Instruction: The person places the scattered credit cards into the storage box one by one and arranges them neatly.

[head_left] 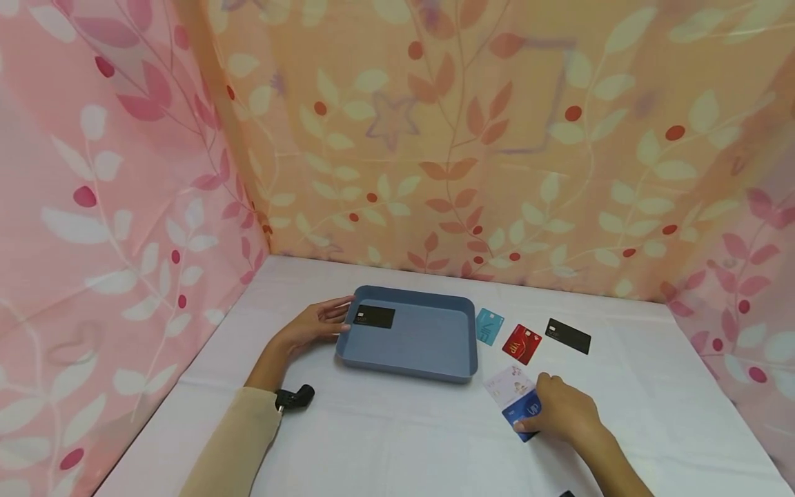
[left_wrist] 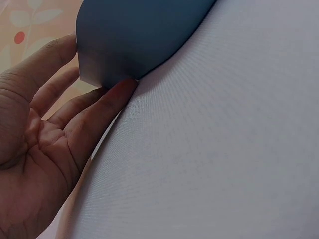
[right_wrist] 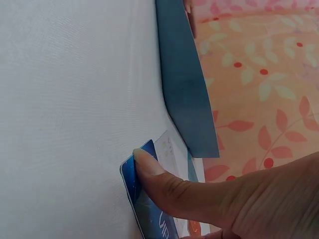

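A blue-grey tray (head_left: 410, 338) stands on the table, with a black VIP card (head_left: 375, 316) lying inside near its left edge. My left hand (head_left: 313, 323) holds the tray's left side by the rim; in the left wrist view, fingertips (left_wrist: 122, 92) touch its outer wall. To the right of the tray, my right hand (head_left: 566, 408) pinches a blue VIP card (head_left: 518, 412), its thumb (right_wrist: 174, 191) across the card's face. A pale flowered card (head_left: 511, 385) adjoins the blue one. In the right wrist view the fingers under the blue card are mostly hidden.
Right of the tray lie a light-blue card (head_left: 489, 326), a red VIP card (head_left: 522, 344) and another black card (head_left: 568, 335). A white cloth (head_left: 373, 442) covers the table. Patterned fabric (head_left: 397, 172) hangs behind and at both sides.
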`<act>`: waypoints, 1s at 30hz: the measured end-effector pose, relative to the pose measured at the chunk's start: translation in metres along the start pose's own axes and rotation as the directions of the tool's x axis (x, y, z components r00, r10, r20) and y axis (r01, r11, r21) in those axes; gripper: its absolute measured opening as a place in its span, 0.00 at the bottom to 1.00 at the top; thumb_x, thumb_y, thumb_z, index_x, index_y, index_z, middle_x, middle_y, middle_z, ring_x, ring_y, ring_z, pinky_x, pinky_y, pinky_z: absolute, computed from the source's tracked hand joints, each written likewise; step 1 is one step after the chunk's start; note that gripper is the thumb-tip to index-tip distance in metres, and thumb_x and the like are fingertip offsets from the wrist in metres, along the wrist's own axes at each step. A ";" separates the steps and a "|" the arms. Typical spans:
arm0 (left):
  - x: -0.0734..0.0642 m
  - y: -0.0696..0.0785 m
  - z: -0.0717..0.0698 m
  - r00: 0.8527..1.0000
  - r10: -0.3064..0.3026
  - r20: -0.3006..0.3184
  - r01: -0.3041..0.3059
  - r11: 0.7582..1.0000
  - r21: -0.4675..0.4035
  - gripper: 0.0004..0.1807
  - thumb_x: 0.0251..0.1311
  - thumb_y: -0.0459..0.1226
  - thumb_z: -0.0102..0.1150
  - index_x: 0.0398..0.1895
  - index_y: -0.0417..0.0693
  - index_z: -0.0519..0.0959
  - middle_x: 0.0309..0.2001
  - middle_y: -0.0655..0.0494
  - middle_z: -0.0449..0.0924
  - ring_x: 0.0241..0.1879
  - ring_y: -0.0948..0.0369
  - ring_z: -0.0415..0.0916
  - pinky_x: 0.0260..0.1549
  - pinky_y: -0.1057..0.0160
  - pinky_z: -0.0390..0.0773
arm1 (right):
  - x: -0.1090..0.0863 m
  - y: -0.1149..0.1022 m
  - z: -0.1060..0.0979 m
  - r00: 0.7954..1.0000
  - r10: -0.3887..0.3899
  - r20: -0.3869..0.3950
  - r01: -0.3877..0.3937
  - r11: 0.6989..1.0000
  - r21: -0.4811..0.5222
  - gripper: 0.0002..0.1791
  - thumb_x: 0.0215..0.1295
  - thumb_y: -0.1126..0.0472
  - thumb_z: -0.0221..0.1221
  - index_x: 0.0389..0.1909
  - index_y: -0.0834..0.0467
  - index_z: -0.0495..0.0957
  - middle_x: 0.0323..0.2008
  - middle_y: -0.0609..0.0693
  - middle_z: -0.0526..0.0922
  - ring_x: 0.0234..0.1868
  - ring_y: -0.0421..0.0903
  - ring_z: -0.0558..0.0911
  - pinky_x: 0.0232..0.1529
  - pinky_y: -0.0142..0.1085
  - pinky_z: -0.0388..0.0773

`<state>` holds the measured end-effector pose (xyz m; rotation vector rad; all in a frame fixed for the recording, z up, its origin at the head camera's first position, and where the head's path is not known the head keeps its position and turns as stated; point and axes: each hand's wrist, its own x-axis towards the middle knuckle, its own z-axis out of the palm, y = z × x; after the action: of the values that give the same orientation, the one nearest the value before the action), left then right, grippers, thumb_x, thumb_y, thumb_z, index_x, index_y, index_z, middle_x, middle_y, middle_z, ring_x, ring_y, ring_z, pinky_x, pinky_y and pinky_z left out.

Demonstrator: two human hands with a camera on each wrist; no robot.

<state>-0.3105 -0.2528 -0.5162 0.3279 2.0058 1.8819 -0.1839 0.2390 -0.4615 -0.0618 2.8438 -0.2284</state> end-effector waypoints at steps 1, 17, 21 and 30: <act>0.000 0.000 0.000 1.000 0.003 0.005 -0.003 1.000 0.001 0.41 0.62 0.33 0.69 0.78 0.54 0.64 0.75 0.47 0.63 0.75 0.50 0.59 0.59 0.53 0.77 | 0.000 0.000 0.000 1.000 0.005 -0.002 -0.005 1.000 0.001 0.59 0.30 0.33 0.80 0.53 0.75 0.73 0.31 0.56 0.77 0.31 0.50 0.75 0.32 0.48 0.81; 0.000 -0.002 0.000 1.000 -0.017 -0.004 0.017 1.000 0.013 0.40 0.63 0.32 0.69 0.77 0.57 0.65 0.75 0.49 0.65 0.74 0.52 0.61 0.58 0.53 0.78 | 0.000 0.001 0.004 0.999 0.025 -0.026 -0.025 1.000 0.012 0.58 0.27 0.35 0.81 0.52 0.75 0.73 0.29 0.56 0.74 0.29 0.50 0.75 0.30 0.47 0.82; 0.000 -0.001 -0.001 1.000 -0.019 -0.008 0.019 1.000 0.020 0.39 0.63 0.33 0.69 0.77 0.58 0.65 0.75 0.49 0.65 0.75 0.51 0.60 0.59 0.53 0.77 | -0.001 0.000 0.002 0.999 0.029 -0.028 -0.028 0.999 0.036 0.59 0.27 0.35 0.81 0.52 0.75 0.72 0.28 0.55 0.74 0.28 0.49 0.75 0.28 0.44 0.81; 0.002 -0.001 -0.002 1.000 -0.017 -0.010 0.017 0.999 0.029 0.39 0.63 0.34 0.69 0.77 0.59 0.66 0.75 0.49 0.64 0.75 0.51 0.60 0.59 0.53 0.76 | 0.001 0.003 0.001 1.000 0.020 -0.017 -0.019 0.998 0.062 0.58 0.27 0.35 0.81 0.52 0.73 0.71 0.28 0.53 0.77 0.29 0.48 0.76 0.28 0.43 0.80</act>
<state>-0.3128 -0.2535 -0.5172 0.3093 2.0380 1.8493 -0.1844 0.2421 -0.4631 -0.0188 2.8511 -0.3144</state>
